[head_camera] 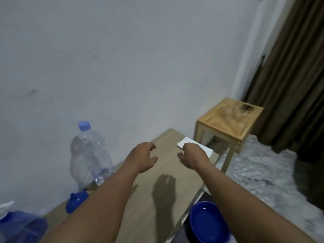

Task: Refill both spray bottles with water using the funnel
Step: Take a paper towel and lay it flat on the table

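A large clear water bottle with a blue cap stands on the light wooden table against the wall, at the left. A blue funnel lies on the table in front of it. At the bottom left corner sits a blue spray bottle with a white trigger head, partly cut off by the frame. My left hand hovers over the middle of the table, fingers curled and apart, holding nothing. My right hand hovers beside it, also holding nothing, above a white paper.
A blue bowl-like container sits below the table's right edge at the bottom. A small wooden stool stands past the table's far end, beside a brown curtain. A pale shaggy rug covers the floor at right.
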Demonstrator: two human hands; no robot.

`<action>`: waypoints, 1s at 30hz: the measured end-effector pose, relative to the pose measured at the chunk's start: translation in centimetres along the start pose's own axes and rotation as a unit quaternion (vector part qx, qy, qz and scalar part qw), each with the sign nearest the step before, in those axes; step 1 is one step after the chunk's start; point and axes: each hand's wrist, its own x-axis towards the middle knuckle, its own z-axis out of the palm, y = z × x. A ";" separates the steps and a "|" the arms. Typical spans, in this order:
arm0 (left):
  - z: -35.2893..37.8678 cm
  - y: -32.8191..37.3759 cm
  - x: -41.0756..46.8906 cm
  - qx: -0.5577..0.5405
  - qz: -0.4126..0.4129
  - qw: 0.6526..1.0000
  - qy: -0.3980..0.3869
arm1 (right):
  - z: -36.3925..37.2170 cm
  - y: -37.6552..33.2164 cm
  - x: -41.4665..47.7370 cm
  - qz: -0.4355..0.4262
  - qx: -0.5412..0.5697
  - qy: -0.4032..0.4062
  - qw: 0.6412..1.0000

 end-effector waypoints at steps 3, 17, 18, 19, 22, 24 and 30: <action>2.8 1.6 4.6 0.009 0.018 0.999 -0.029 | -0.1 3.8 2.3 0.029 -0.003 -0.005 1.000; 17.6 3.8 20.1 0.052 0.041 0.989 -0.129 | 7.4 15.2 14.1 0.016 -0.012 -0.053 0.998; 18.2 4.0 20.5 0.054 0.044 0.988 -0.136 | 8.0 15.4 14.6 0.010 -0.007 -0.056 0.998; 18.7 4.2 20.9 0.056 0.046 0.987 -0.144 | 8.6 15.6 14.9 0.005 -0.002 -0.057 0.998; 20.0 4.3 21.7 0.064 0.051 0.984 -0.157 | 10.0 16.0 15.4 0.000 0.002 -0.050 0.999; 20.7 4.0 21.9 0.070 0.049 0.983 -0.160 | 10.5 16.2 15.6 -0.005 -0.010 -0.037 0.999; 21.3 3.7 22.3 0.076 0.052 0.982 -0.163 | 10.4 16.4 15.9 -0.005 -0.035 -0.021 0.999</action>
